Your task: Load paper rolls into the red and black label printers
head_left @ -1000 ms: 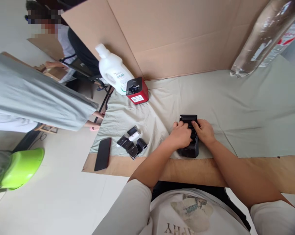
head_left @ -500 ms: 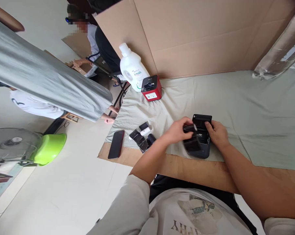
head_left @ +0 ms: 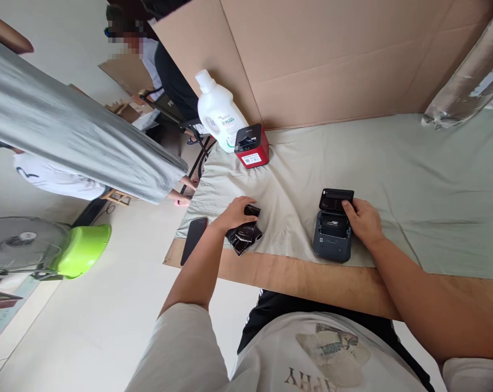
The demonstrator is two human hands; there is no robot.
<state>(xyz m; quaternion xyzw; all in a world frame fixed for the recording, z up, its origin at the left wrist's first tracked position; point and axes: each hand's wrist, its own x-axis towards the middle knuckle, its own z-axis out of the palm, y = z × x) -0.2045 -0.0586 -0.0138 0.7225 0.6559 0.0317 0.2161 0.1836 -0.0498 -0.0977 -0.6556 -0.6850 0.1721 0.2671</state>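
Note:
My left hand (head_left: 237,212) is at the left of the table, fingers curled round a black roll (head_left: 252,210) with a glossy strip. Crumpled black strips (head_left: 242,237) lie just below these fingers; the hand partly hides the small items there. My right hand (head_left: 365,220) grips the right side of a dark grey portable label printer (head_left: 332,245), its thumb on the raised lid (head_left: 336,199). The printer lies on the cloth with its lid swung back, and its inner compartment shows. A dark phone (head_left: 193,237) with a red edge lies left of my left hand, partly behind my forearm.
A red and black box-shaped device (head_left: 252,147) stands at the back left, beside a white detergent bottle (head_left: 221,114). Cardboard (head_left: 344,60) walls the rear. A plastic-wrapped roll (head_left: 467,76) lies back right. Other people sit beyond the table's left edge, near a fan (head_left: 21,239).
My left hand has moved left, away from the printer, carrying the black roll to the crumpled strips. The printer's compartment is now uncovered. My right hand stays on the printer.

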